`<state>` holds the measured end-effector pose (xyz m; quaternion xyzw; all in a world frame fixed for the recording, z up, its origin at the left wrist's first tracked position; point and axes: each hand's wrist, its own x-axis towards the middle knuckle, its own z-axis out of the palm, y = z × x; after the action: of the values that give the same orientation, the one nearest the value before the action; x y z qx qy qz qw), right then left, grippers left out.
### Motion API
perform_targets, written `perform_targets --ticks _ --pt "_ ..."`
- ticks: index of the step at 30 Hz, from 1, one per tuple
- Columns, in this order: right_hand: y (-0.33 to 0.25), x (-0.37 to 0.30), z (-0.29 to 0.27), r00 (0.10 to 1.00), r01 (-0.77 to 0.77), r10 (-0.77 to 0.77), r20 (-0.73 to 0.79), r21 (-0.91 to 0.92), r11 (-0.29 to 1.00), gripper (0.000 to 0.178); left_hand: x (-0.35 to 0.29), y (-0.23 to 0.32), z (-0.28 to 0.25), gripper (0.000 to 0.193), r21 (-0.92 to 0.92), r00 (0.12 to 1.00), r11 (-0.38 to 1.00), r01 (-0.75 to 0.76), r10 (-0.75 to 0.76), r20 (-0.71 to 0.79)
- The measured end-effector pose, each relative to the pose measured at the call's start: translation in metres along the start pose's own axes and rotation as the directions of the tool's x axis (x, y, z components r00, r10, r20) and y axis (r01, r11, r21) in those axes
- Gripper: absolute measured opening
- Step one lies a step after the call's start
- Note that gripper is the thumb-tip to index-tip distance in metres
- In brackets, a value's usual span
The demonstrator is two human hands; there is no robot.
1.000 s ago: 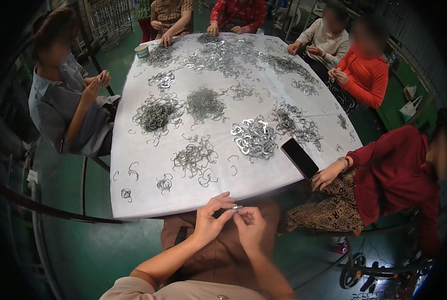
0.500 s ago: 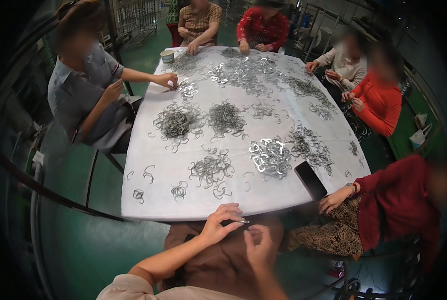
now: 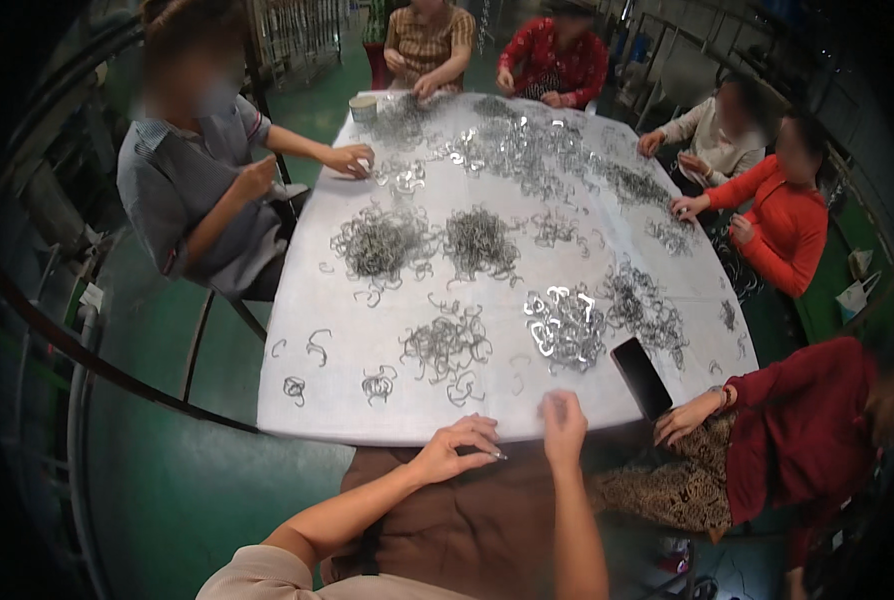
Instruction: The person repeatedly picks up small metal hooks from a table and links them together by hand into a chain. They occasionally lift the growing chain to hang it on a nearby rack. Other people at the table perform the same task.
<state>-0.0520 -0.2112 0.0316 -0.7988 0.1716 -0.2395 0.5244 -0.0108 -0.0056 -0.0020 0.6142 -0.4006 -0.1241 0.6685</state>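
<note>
My left hand (image 3: 459,449), at the near table edge, pinches a small shiny metal piece (image 3: 500,456) between thumb and fingertips; most of the piece is hidden. My right hand (image 3: 564,428) is over the table's near edge with fingers curled together. Its fingertips are blurred, and I cannot make out what they hold. Just beyond it lies a pile of bright, curved metal hooks (image 3: 565,330). A duller pile of similar hooks (image 3: 445,342) is to its left, and two faint loose hooks (image 3: 518,372) rest between the piles and the edge.
The white-covered table (image 3: 367,325) carries several more heaps of hooks (image 3: 379,245). A black phone (image 3: 642,378) lies at the right, beside the hand (image 3: 689,415) of a person in dark red. Several others sit around the table. A small tub (image 3: 363,108) stands at the far left corner.
My right hand has moved away from my left, forward and right over the table edge. My left hand keeps its pinch. The view has shifted slightly. The orange-sleeved person's hand now reaches the table.
</note>
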Motion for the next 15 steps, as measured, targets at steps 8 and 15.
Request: perform_targets --ticks 8,15 --pt "0.033 0.044 0.008 0.987 -0.042 0.060 0.148 -0.123 0.991 0.015 -0.005 0.002 0.003 0.014 0.010 0.993 0.993 0.119 -0.119 0.019" --pt "-0.008 0.090 0.032 0.937 0.200 -0.087 0.337 -0.318 0.927 0.011 -0.004 0.006 0.000 0.014 -0.026 0.989 0.989 0.146 -0.146 0.027"
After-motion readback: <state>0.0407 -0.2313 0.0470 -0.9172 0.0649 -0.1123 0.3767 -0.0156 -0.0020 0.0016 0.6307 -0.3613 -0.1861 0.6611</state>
